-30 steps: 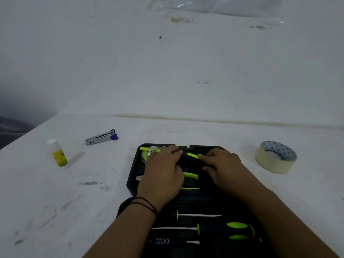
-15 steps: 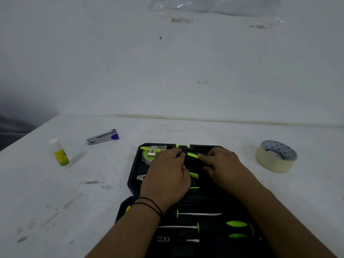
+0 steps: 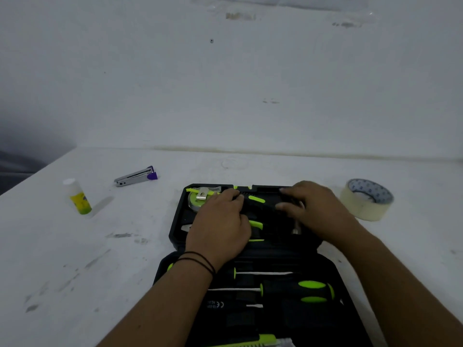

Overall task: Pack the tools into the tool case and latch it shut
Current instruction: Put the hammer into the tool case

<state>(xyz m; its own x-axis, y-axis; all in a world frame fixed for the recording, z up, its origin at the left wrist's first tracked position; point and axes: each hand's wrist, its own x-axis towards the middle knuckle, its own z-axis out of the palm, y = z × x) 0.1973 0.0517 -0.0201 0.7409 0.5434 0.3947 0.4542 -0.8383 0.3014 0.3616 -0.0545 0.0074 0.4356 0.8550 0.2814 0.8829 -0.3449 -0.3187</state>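
An open black tool case point(image 3: 176, 231) lies on the white table in front of me. In its far half sit a green tape measure point(image 3: 196, 200) and a black-and-green-handled hammer point(image 3: 256, 199). My left hand point(image 3: 220, 226) presses on the handle's left end. My right hand point(image 3: 318, 209) grips the hammer's right end, where a silver head point(image 3: 297, 230) shows below my fingers. The near half holds screwdrivers point(image 3: 298, 291) with green-and-black handles, and a green utility knife point(image 3: 253, 341) lies at the bottom edge.
A roll of masking tape point(image 3: 367, 200) sits just right of the case. A glue stick point(image 3: 77, 197) stands at the left, with a silver and purple stapler point(image 3: 136, 176) behind it. The table's left edge drops off beyond the glue stick, and a white wall rises behind.
My right hand has slid to the right along the hammer, uncovering more of its handle and the silver head. My left hand has stayed on the handle's left end.
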